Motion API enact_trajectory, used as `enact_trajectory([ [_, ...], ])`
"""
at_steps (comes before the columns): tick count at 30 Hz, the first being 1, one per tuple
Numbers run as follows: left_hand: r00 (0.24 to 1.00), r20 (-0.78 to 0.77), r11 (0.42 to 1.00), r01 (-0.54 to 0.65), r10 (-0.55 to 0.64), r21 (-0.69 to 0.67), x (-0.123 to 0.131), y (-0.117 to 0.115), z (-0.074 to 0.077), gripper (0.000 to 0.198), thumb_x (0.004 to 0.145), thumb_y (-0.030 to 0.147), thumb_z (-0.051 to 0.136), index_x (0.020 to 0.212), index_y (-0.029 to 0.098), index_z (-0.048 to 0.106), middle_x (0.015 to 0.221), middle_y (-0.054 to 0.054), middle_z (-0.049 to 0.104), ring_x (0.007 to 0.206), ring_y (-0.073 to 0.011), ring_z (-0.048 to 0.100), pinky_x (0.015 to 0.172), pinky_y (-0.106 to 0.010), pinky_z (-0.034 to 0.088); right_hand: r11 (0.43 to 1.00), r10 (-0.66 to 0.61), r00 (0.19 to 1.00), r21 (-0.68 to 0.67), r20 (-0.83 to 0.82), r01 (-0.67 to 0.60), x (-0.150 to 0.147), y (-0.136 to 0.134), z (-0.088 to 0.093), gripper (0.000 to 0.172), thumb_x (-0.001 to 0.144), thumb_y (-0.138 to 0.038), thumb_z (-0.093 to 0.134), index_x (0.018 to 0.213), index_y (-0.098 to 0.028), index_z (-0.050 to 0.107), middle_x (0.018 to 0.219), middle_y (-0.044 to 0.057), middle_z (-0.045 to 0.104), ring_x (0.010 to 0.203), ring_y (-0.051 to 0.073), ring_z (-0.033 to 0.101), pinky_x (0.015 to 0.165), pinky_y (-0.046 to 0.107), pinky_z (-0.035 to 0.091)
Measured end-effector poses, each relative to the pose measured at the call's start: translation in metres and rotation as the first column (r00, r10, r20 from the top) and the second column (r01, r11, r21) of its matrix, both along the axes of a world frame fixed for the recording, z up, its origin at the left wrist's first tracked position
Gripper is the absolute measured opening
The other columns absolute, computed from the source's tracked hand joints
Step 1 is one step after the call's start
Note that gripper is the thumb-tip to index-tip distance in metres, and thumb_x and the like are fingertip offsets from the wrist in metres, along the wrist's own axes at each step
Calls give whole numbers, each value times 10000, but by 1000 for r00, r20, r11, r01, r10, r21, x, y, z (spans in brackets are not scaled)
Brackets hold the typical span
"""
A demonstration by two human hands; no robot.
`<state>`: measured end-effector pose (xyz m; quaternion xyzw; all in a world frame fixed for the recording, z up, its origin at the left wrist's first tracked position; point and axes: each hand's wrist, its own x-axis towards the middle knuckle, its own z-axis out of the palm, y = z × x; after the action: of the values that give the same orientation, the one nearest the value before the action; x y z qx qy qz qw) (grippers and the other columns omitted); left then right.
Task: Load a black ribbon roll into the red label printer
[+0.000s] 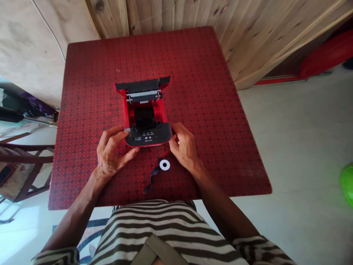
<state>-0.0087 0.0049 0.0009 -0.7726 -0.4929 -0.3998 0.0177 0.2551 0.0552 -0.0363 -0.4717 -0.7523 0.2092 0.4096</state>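
Note:
A small red and black printer, looking like a receipt or label printer, sits on the table with its lid raised at the back. Inside its open bay lies a dark, shiny part that I cannot make out exactly. My left hand grips the front left corner, fingers on top and thumb along the front edge. Against the front right side, my right hand is closed with curled fingers. Just in front of the printer rests a small roll with a white face, a dark strip trailing from it.
A red patterned cloth covers the table. Wood panelling stands behind it. At the left are a wooden chair and dark items near a metal rod. A green round object shows at the right edge, over pale floor.

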Motion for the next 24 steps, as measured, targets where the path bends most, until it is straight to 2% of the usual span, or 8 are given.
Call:
enact_trajectory([
  [3, 1000, -8, 999, 0, 1, 53, 2, 0, -4, 574, 899, 412, 835, 1384, 228, 590, 1228, -94, 695, 1119, -236, 717, 962, -390, 634, 989, -66, 998, 133, 13, 63, 4, 6, 27, 255, 1049, -175, 553, 1231, -246, 717, 1066, 67, 786, 954, 214, 746, 847, 377, 619],
  [6, 1000, 3, 998, 13, -13, 64, 3, 0, -6, 645, 894, 405, 842, 1437, 212, 553, 1260, -110, 676, 1154, -243, 700, 997, -398, 623, 961, 9, 993, 274, 118, -41, -6, 22, 64, 237, 1078, -179, 548, 1199, -233, 744, 1095, 65, 804, 1021, 207, 736, 951, 377, 601],
  [8, 1000, 11, 999, 17, -18, 52, 3, -1, -7, 669, 893, 397, 846, 1459, 217, 539, 1287, -114, 665, 1180, -247, 690, 1019, -403, 618, 951, 122, 944, 236, 307, -200, -23, 37, 86, 243, 1079, -153, 539, 1157, -198, 764, 1123, 83, 807, 1062, 218, 727, 994, 376, 580],
  [10, 1000, 15, 999, 19, -20, 37, 4, -4, -8, 696, 899, 398, 840, 1489, 217, 519, 1306, -123, 654, 1213, -255, 677, 1039, -407, 615, 948, 230, 818, 70, 527, -311, -44, 53, 100, 263, 1069, -105, 522, 1119, -156, 775, 1127, 112, 802, 1085, 241, 730, 995, 384, 567],
  [13, 1000, 5, 1000, 18, -18, 21, 4, -7, -11, 728, 910, 408, 827, 1533, 228, 497, 1344, -143, 622, 1211, -258, 672, 1016, -392, 635, 937, 329, 621, -163, 712, -310, -73, 71, 107, 237, 1042, -86, 557, 1161, -104, 762, 1144, 162, 787, 1069, 272, 749, 927, 387, 570],
  [16, 1000, -26, 1000, 16, -17, -8, 4, -9, -15, 683, 925, 400, 809, 1534, 291, 517, 1384, -140, 585, 1185, -254, 675, 972, -391, 657, 936, 332, 551, -195, 766, -293, -88, 81, 102, 230, 1005, -71, 601, 1176, -97, 753, 1179, 188, 772, 1031, 289, 761, 857, 385, 567],
  [19, 999, -28, 1000, 19, -20, -21, 3, -10, -17, 636, 938, 356, 791, 1519, 299, 537, 1384, -151, 577, 1209, -270, 670, 983, -425, 659, 935, 321, 551, -163, 771, -316, -87, 87, 93, 204, 947, -39, 647, 1084, -132, 767, 1120, 158, 780, 934, 270, 758, 794, 370, 558],
  [24, 1000, -2, 1000, 15, -15, -20, 3, -9, -19, 615, 952, 335, 772, 1518, 335, 532, 1400, -139, 584, 1241, -271, 665, 1001, -450, 665, 935, 267, 661, -23, 701, -354, -76, 79, 97, 145, 888, -106, 729, 1006, -190, 735, 1030, 94, 775, 899, 247, 709, 807, 373, 558],
])
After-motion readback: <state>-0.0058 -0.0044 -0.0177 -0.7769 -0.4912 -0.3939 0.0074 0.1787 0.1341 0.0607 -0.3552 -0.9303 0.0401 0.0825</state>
